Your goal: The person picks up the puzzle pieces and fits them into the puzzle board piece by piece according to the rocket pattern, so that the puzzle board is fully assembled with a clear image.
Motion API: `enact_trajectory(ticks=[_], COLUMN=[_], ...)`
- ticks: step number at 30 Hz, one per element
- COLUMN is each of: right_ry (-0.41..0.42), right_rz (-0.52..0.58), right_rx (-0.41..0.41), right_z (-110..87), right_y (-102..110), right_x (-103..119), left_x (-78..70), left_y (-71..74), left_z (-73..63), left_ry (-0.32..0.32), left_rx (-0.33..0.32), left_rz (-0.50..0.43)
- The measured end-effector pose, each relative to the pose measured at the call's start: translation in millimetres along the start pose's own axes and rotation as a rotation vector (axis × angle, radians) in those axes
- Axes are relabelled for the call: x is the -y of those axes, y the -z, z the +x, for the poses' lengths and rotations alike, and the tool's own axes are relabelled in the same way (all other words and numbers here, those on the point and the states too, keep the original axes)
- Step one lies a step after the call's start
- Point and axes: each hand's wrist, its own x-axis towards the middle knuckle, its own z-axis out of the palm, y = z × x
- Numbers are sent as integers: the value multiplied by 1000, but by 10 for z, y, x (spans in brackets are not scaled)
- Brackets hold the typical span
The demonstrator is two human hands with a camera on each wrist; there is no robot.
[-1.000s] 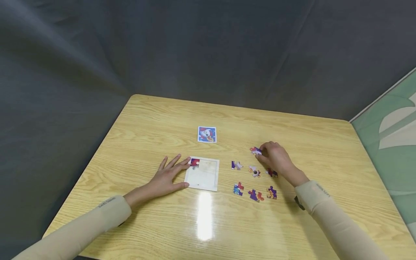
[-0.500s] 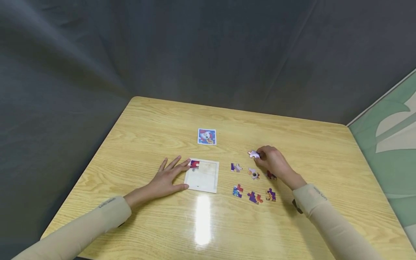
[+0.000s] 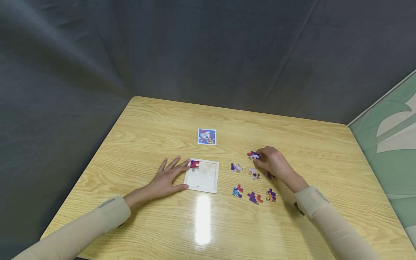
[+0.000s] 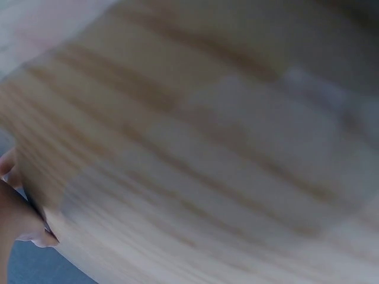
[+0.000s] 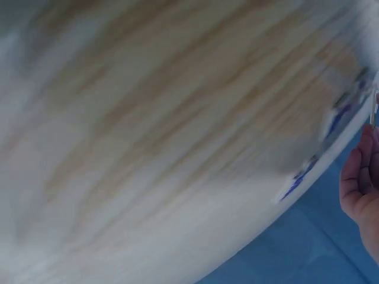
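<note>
My left hand (image 3: 165, 181) lies spread on the table, its fingertips and thumb touching the left edge of a white square puzzle tray (image 3: 208, 182). One red and purple jigsaw piece (image 3: 194, 164) sits in the tray's upper left corner. With thumb and fingers, my right hand (image 3: 275, 163) pinches a red, purple and white jigsaw piece (image 3: 253, 155) behind the loose pieces. In the right wrist view the right hand (image 5: 362, 177) shows at the right edge, fingers curled. A dark red piece (image 3: 271, 176) is partly covered by the right hand.
Several loose pieces lie right of the tray, among them a white piece with an eye (image 3: 254, 173), a purple and white one (image 3: 236, 167) and a blue and red one (image 3: 238, 191). A square picture card (image 3: 206, 137) lies behind the tray. A dark curtain (image 3: 208, 54) hangs behind the table.
The right hand has shifted slightly left with its piece, which has turned between the fingers and shows a different side up. The left hand stays at the tray.
</note>
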Motion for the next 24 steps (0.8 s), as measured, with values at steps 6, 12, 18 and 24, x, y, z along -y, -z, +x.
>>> enact_trajectory(ticks=[6,12,18,24], right_ry=[90,198,253,230], right_rz=[20,13,19,56], right_rx=[-13,-30,-8,47], right_z=[59,149,226,280], right_y=[-22,-139,-275,-380], right_x=[228,498,722,884], left_x=[-7,-17,-1,5], left_y=[5,15,1,-1], left_z=[0,0,2,-2], left_ry=[-21,-22,-16,-7], left_rx=[-24,-26,-9,7], left_rz=[1,-8,9,9])
